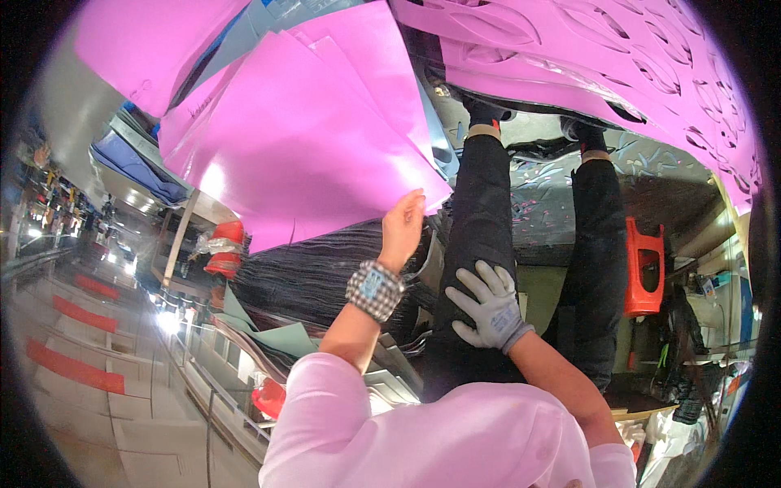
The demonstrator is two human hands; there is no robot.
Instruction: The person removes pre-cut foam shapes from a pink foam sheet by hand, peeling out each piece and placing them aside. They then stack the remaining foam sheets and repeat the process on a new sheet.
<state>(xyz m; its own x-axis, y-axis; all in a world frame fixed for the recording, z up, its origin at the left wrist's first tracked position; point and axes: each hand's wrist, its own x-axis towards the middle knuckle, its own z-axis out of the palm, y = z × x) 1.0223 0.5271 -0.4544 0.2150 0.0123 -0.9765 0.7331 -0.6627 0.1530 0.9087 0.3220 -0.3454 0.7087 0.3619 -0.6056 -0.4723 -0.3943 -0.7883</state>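
My left hand (403, 228), bare with a checked band (375, 290) round the wrist, is at the near right edge of a large glossy pink sheet (301, 146). Its fingers are closed at that edge, near the sheet's corner; the fingertips show only in part. More pink sheets lie fanned out beneath this one. My right hand (490, 307), in a pale grey work glove, rests flat with spread fingers on my black trouser leg (480, 211) and holds nothing.
Pink sheeting with leaf-shaped cut-outs (602, 61) spreads across the far right. A thick stack of dark sheets (313, 264) lies under the pink ones. A red plastic stool (644, 268) stands to the right. Small offcuts (651, 167) litter the floor beyond my legs.
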